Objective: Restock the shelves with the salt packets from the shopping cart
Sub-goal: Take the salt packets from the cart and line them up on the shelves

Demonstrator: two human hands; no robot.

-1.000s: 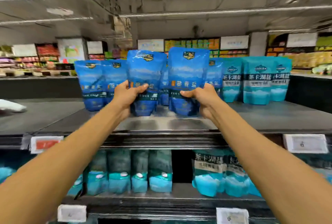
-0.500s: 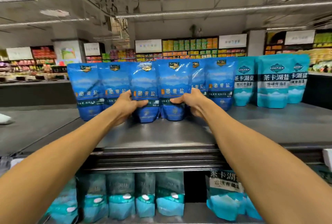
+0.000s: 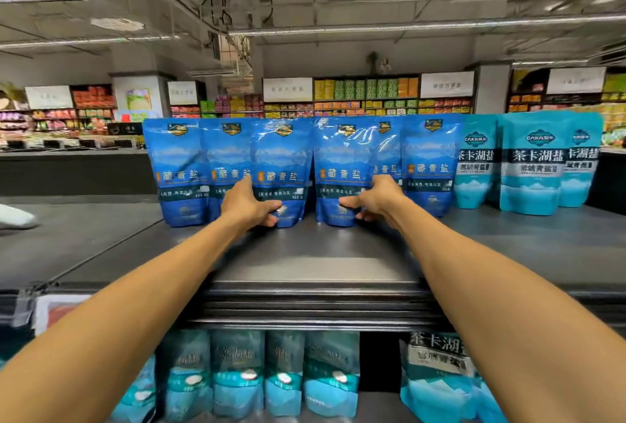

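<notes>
Several dark blue salt packets stand upright in a row on the top shelf (image 3: 305,253). My left hand (image 3: 249,202) grips the lower left side of one blue packet (image 3: 283,165), thumb across its front. My right hand (image 3: 376,197) grips the lower right side of the neighbouring blue packet (image 3: 342,165), thumb on its front. Both packets rest with their bases on the shelf, a narrow gap between them. The shopping cart is out of view.
Turquoise salt packets (image 3: 531,165) stand at the right of the top shelf. More teal packets (image 3: 281,375) fill the shelf below. The shelf's front edge (image 3: 311,304) lies between my forearms. A white object (image 3: 15,217) lies at the far left.
Both hands lowered the two blue packets from above the row down onto the shelf, in line with the others. My hands slid down to the packets' lower parts. The camera moved closer.
</notes>
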